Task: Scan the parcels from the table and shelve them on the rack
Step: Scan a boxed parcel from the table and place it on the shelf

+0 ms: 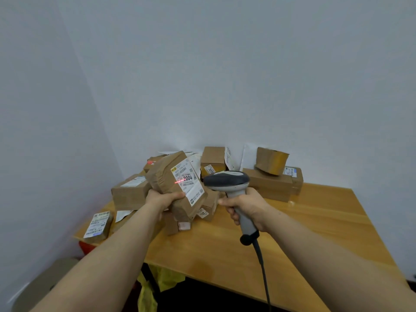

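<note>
The left hand (161,199) is gripping the parcel (166,174), the right hand (245,206) the scanner (227,181) at 3 o'clock; the beam (179,181) is probably needing centring on the label (189,185).

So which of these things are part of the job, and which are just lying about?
Part of the job: the parcel in the left hand, its label under the red scan line; the scanner in the right hand; other parcels on the table.
Just lying about: yellow bag under the table; red thing below its left corner; blurred box on the floor.
</note>
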### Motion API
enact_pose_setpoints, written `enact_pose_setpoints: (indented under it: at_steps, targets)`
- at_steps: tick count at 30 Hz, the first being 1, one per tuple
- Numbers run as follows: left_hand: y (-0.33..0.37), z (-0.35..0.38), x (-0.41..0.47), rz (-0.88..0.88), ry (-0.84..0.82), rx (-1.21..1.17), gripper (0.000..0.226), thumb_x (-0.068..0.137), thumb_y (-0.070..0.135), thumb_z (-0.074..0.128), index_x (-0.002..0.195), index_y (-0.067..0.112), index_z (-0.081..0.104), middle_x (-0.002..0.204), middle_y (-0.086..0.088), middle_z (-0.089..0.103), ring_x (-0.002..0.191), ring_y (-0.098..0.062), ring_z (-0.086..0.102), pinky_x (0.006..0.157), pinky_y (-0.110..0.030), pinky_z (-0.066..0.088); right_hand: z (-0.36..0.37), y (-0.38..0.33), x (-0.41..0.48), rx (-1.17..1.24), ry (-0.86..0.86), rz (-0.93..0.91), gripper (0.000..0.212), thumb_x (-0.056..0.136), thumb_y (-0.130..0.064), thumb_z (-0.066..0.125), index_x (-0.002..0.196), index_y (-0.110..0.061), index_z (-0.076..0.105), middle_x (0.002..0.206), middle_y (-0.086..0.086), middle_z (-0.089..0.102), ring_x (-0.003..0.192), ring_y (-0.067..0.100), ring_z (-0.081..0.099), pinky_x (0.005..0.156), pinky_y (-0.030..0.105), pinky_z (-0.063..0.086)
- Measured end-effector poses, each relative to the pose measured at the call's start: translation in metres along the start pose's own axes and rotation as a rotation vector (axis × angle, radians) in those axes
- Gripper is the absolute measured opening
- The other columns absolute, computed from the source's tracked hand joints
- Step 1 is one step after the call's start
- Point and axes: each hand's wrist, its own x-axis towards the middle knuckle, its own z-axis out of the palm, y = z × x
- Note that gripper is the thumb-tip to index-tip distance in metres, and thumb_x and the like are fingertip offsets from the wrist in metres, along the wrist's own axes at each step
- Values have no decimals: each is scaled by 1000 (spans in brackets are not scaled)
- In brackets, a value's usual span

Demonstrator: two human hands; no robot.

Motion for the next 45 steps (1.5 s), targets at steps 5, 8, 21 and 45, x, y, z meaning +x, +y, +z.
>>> enact_pose_setpoints:
  at_steps: [5,8,21,45]
  targets:
    - [0,-19,5,0,18,-34,51,63,9,88,101,14,54,115,-11,64,98,-28,62,61,-36,54,17,-5,2,-2,-24,-7,18,79,-9,74,72,-5,58,51,6,50,40,15,42,45,24,39]
    - [-3,-30,8,-18,28,-48,54,63,8,87,104,12,53,116,-12,63,103,-30,62,73,-41,55,27,-9,3,1,-24,-19,25,79,-6,74,62,-7,56,49,6,49,40,15,41,45,24,39]
    - [-14,-70,25,-28,-32,-101,58,64,16,87,108,11,50,107,-9,63,86,-24,61,61,-35,52,61,-13,10,53,48,29,18,72,-2,79,73,-6,61,55,9,61,40,14,51,44,24,45]
    - [-152,-259,-321,18,173,-554,54,82,23,68,130,14,46,110,-13,63,93,-28,63,62,-39,54,260,59,-202,117,-194,-117,36,63,-3,86,84,-15,60,86,-2,67,79,17,64,65,31,53]
